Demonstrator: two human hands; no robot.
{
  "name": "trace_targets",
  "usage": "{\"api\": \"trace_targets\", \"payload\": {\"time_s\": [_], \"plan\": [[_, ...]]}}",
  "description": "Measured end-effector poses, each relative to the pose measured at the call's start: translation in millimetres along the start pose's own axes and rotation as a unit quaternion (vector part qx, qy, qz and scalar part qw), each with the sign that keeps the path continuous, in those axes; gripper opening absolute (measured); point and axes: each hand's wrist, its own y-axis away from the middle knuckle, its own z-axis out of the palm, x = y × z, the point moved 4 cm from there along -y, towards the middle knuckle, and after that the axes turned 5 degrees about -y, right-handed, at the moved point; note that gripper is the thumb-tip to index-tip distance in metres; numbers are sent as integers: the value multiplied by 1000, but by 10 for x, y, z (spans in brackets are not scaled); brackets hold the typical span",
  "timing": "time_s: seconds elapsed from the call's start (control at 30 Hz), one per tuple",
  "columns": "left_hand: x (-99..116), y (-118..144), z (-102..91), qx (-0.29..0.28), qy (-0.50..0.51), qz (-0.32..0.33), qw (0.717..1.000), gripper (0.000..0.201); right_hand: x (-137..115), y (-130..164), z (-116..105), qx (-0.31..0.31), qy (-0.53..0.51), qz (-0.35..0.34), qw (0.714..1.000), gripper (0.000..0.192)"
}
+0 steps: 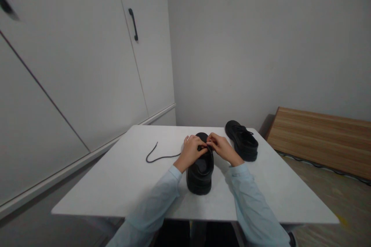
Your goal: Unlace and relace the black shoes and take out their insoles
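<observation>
Midway across the white surface (pixel 116 189), between its left and right edges, a black shoe (pixel 199 179) stands on its sole, heel toward the near edge and toe toward the far one. It lies between and partly under the hands: the left hand (pixel 191 152) crosses over its left side, the right hand (pixel 222 146) reaches in from its right. Their fingertips bunch narrowly together over the front of the opening; whether they are closed on anything is too small to tell. A dark lace (pixel 162 158) runs out from beside the left hand toward the left edge, its loose end curling toward the far edge. A second black shoe (pixel 243 141), with laces, stands by the far right corner. Beyond the left edge rise white cabinet doors (pixel 72 65); behind the far edge is a plain wall (pixel 261 46), with a wood-grained panel (pixel 321 137) past the right edge.
</observation>
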Motion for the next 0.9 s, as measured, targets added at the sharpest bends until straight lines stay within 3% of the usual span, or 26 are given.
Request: {"api": "trace_targets", "payload": {"time_s": [0.23,0.37,0.47,0.57,0.67,0.9], "plan": [[34,22,-8,35,15,-2,999,5,45,-16,-39,22,41,-1,999,9],[30,62,-63,64,33,7,997,7,76,-4,-140,82,33,-6,996,32],[8,81,-126,96,74,8,993,11,100,9,-108,37,-59,8,998,53],[-63,78,-191,134,167,-17,977,12,110,25,-17,-31,-143,36,989,61],[-183,57,-232,162,312,-59,934,14,107,33,40,-65,-184,61,979,59],[-322,47,-313,170,600,-105,775,25,83,43,33,-94,-188,79,974,59]]}}
